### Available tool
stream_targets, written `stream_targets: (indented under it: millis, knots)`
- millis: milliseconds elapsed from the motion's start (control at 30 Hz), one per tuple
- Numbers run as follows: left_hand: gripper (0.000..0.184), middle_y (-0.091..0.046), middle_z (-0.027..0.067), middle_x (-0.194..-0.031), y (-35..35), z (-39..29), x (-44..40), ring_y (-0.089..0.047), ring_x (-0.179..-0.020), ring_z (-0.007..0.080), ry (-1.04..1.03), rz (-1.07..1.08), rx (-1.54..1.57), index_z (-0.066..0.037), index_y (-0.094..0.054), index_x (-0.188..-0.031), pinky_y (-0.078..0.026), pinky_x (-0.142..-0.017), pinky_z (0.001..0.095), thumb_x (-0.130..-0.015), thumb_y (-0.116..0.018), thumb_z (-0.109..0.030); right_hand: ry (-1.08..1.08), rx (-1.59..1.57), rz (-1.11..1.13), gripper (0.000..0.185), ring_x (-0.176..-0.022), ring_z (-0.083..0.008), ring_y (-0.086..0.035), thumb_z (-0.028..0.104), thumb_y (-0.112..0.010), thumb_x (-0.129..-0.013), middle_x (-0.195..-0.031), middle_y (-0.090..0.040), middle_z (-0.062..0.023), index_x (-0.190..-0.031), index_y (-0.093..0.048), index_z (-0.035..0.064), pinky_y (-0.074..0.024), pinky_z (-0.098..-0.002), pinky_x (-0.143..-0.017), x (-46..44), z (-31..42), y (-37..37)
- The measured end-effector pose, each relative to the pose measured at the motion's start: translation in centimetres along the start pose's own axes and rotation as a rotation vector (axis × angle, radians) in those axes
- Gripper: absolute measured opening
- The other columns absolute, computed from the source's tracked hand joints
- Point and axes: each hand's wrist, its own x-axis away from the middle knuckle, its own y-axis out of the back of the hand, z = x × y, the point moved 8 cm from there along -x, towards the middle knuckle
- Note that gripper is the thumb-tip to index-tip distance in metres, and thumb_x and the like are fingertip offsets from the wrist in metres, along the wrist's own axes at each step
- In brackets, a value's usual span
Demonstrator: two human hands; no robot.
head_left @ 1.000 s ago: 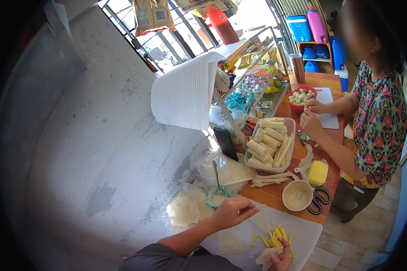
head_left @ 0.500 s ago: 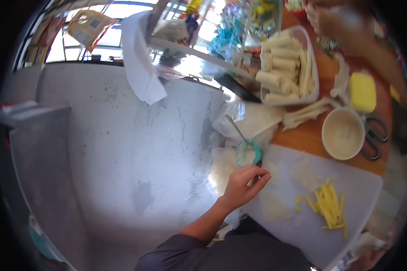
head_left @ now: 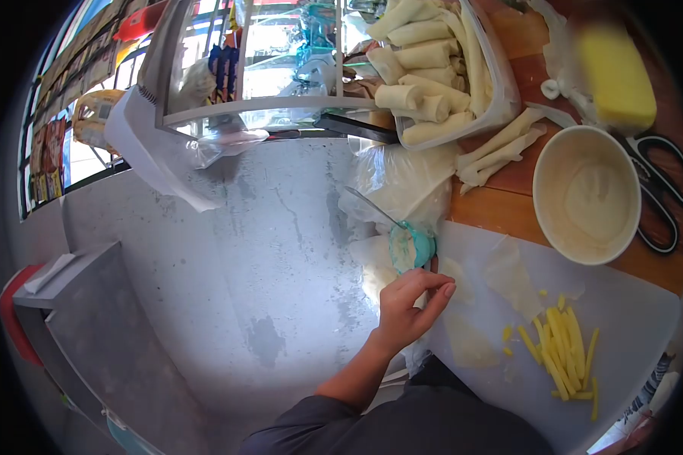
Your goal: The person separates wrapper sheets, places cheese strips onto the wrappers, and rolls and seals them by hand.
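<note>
My left hand (head_left: 416, 305) hovers over the near left edge of the white cutting board (head_left: 630, 303), thumb and index fingertips together. Nothing shows between them. Just beyond the hand sits a small teal cup (head_left: 425, 249) of whitish paste, with a metal spoon (head_left: 376, 206) leaning out of it. Thin pale wrapper sheets (head_left: 511, 277) lie on the board. Right of them is a loose pile of yellow sticks (head_left: 561, 345), apparently cheese. My right hand is out of view.
A clear tub (head_left: 508, 98) of pale rolls stands at the back. Loose rolls (head_left: 501, 155), a white bowl (head_left: 587, 196), black-handled scissors (head_left: 664, 193) and a blurred yellow block (head_left: 618, 80) are on the wooden table. A plastic bag (head_left: 402, 178) lies behind the cup.
The camera view has shifted, and the table things appear larger. Another person's arm at upper right has mostly left view. The yellow block is now blurred. My left hand keeps nearly the same pose.
</note>
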Motion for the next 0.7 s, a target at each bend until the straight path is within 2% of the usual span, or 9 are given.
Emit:
stream_targets:
  millis: [700]
  knots:
    - [0.006,-0.068,0.0107,-0.076,-0.07,-0.24,-0.19,-0.064,-0.064,0.0162,-0.043,0.022,-0.012,0.002,-0.068,-0.087,-0.049,-0.058,0.0256,-0.083,-0.071,0.001,-0.012,-0.007,-0.040,0.075,-0.107,-0.0216,-0.059,0.022,-0.073,-0.083,-0.124,-0.056,-0.0135,-0.144,-0.033,0.0043,-0.0499,-0.0316,-0.090,0.11,-0.69,0.76]
